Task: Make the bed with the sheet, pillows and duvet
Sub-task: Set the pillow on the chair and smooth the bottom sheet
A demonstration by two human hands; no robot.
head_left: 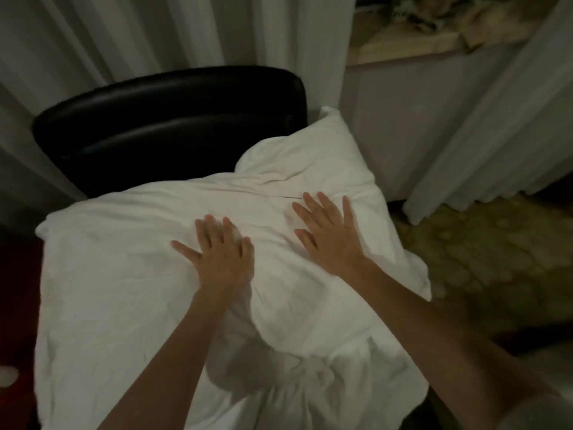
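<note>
Head view: unlabelled white pillow (pixel 124 268)

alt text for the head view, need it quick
Both hands, left hand and right hand, press flat with spread fingers on a white pillow lying on a black chair, with white curtains behind.

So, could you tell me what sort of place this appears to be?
Probably a bedroom, perhaps a hotel room. Both hands, left hand and right hand, press flat on white bedding against a black padded headboard, with long pale curtains behind it.
</note>
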